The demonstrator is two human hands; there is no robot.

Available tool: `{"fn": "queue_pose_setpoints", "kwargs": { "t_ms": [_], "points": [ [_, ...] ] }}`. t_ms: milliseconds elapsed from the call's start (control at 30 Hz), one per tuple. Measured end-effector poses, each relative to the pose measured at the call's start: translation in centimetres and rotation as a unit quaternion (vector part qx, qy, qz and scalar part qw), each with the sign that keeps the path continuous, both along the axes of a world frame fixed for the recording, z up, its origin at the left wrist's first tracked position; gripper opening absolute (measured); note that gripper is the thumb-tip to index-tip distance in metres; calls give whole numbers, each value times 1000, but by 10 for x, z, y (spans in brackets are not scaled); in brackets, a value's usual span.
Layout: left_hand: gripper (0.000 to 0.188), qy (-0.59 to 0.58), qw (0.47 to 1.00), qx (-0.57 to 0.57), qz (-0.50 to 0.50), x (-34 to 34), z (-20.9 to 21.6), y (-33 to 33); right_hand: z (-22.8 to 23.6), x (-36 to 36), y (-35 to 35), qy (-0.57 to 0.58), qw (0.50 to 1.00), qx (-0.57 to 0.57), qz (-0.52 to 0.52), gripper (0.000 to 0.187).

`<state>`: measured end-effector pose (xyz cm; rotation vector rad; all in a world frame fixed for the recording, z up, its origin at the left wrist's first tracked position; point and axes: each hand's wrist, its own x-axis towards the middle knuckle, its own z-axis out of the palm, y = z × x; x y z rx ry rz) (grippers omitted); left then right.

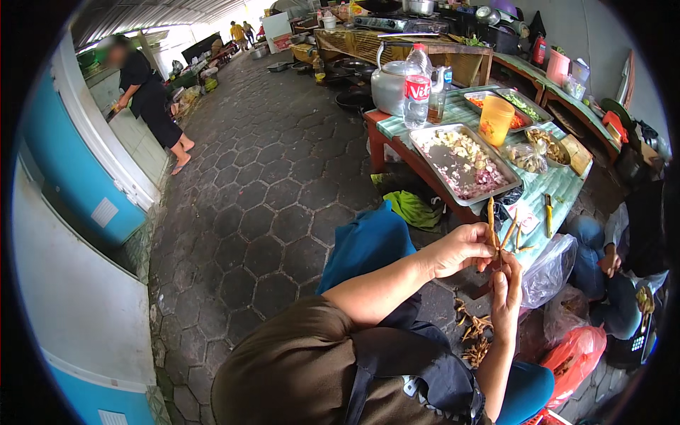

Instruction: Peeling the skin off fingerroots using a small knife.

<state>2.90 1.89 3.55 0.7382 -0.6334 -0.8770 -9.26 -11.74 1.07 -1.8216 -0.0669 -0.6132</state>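
Observation:
My left hand (pixel 460 249) pinches a cluster of long, thin, yellow-brown finger-shaped roots (pixel 491 218) between thumb and fingers, its tips pointing up. Just below and to the right, my right hand (pixel 506 292) is closed at the lower end of the same cluster, thumb upward. Whether it also grips something thin there is hidden. Beyond my hands, a few loose root pieces (pixel 523 248) lie on the green-checked table (pixel 567 185). A yellow-handled knife (pixel 548 215) rests near its right edge. A metal tray (pixel 450 157) holds chopped shallots and garlic.
More root pieces lie in a floor pile (pixel 476 327). A kettle (pixel 391 85), plastic bottle (pixel 417 92), yellow cup (pixel 496 120) and vegetable trays (pixel 525 106) crowd the table. Plastic bags (pixel 577 361) and a seated person (pixel 616 258) are at right; another person (pixel 150 95) stands far left.

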Motion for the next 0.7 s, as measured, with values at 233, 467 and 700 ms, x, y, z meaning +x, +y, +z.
{"fn": "queue_pose_setpoints", "kwargs": {
  "t_ms": [233,467,700],
  "points": [
    [18,-133,978,45,154,4,8,-1,8,-1,3,31,999,-10,-23,36],
    [28,-236,940,39,243,6,1,-2,19,1,18,42,987,-139,-74,44],
    [27,-370,874,72,307,-3,-3,-8,17,-1,18,41,987,-122,-92,50]
  ]
}}
